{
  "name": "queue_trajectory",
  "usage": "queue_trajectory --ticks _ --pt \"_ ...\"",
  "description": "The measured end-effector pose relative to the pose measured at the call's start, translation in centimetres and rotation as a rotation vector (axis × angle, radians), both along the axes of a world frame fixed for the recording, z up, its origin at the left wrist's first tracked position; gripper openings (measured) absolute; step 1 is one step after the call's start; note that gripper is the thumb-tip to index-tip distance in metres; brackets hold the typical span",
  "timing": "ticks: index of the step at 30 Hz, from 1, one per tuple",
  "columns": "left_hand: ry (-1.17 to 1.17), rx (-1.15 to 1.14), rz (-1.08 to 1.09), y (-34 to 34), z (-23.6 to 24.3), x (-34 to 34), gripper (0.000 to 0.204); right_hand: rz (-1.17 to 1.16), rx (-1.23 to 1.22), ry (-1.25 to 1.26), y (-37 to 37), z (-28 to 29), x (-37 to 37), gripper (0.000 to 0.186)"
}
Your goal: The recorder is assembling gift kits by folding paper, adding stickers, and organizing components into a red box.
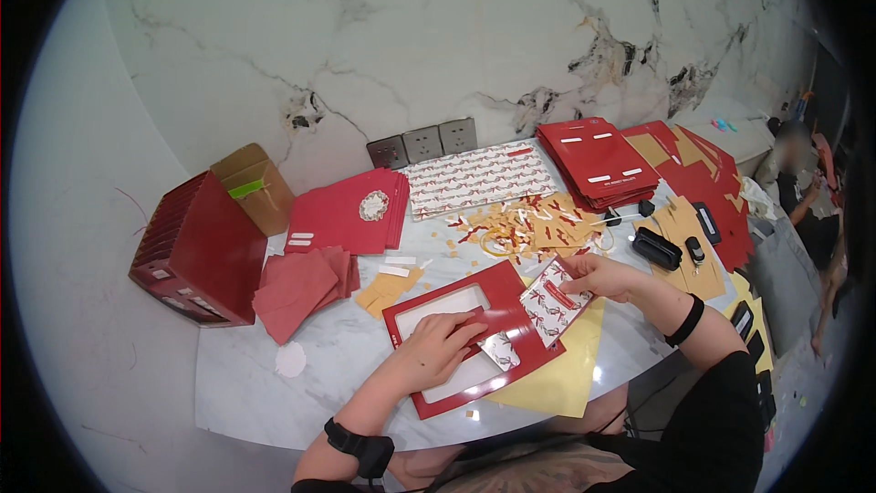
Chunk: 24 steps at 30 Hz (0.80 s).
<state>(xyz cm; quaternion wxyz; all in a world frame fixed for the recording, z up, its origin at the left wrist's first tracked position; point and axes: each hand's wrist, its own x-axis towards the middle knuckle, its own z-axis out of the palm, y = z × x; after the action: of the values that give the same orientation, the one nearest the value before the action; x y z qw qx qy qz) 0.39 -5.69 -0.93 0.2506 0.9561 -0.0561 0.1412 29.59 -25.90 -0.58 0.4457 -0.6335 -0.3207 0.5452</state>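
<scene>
On the marble table before me lies a red cardboard frame (538, 354) with window cut-outs, tilted slightly. My left hand (427, 352) rests over its middle, fingers bent together on a red strip of the board; the fingertips are partly hidden. Pinched in my right hand (602, 276) is a white patterned card (552, 303) with red bows and a red label, its lower part over the frame's right side. Another piece of patterned card (502, 350) shows in a cut-out beside my left fingers. Beneath the frame, a yellow sheet (573, 383) sticks out at the right.
Paper scraps (511, 233) cover the table behind the frame. Further back are a patterned sheet (479, 178) and stacked red boards (598, 160). Red cards (301, 292), a slotted red box (205, 246) and a cardboard box (255, 187) stand left. A black case (657, 248) lies right; a person (792, 173) sits beyond.
</scene>
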Motion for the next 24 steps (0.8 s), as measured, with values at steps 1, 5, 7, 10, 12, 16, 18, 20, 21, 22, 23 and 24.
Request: queue_trajectory --ticks 1,5,7,10,12,16,18,20,21,22,23,24 --pt "0.001 0.002 0.002 0.0 0.0 0.0 0.041 -0.048 -0.035 -0.010 -0.1 0.6 -0.5 0.037" --pt "0.005 0.015 0.049 -0.2 0.0 -0.2 0.042 -0.190 -0.111 -0.032 -0.8 1.3 -1.0 0.032" --pt "0.007 0.012 0.060 -0.3 0.0 0.0 0.043 -0.192 -0.108 -0.045 -1.2 1.7 -2.1 0.032" --pt "0.034 -0.041 0.072 -0.3 0.3 0.0 0.044 -0.174 -0.080 -0.077 -1.4 0.9 -3.6 0.031" --pt "0.041 -0.077 0.040 -0.3 0.4 0.0 0.042 -0.158 -0.064 -0.100 -1.4 0.7 -3.8 0.031" --pt "0.095 -0.091 0.058 -0.2 1.2 -0.1 0.043 -0.165 -0.096 -0.180 -1.5 -0.6 -2.0 0.029" --pt "0.110 -0.086 0.054 -0.1 0.9 -0.3 0.044 -0.164 -0.083 -0.247 -1.3 -0.5 -2.1 0.028" --pt "0.111 -0.102 0.051 -0.2 0.9 -0.2 0.045 -0.124 -0.092 -0.316 -0.9 -0.4 -3.2 0.028" --pt "0.107 -0.116 0.048 -0.3 0.9 -0.2 0.045 -0.084 -0.099 -0.389 -0.6 -0.2 -3.9 0.028" --pt "0.108 -0.116 0.045 -0.4 1.0 -0.2 0.045 -0.080 -0.073 -0.344 -0.4 0.1 -4.8 0.024" --pt "0.129 -0.125 0.048 -0.4 1.0 -0.1 0.045 -0.084 -0.073 -0.343 -0.3 0.1 -5.3 0.024" --pt "0.150 -0.132 0.053 -0.4 1.2 -0.1 0.046 -0.061 -0.068 -0.285 -0.3 0.2 -5.8 0.024"
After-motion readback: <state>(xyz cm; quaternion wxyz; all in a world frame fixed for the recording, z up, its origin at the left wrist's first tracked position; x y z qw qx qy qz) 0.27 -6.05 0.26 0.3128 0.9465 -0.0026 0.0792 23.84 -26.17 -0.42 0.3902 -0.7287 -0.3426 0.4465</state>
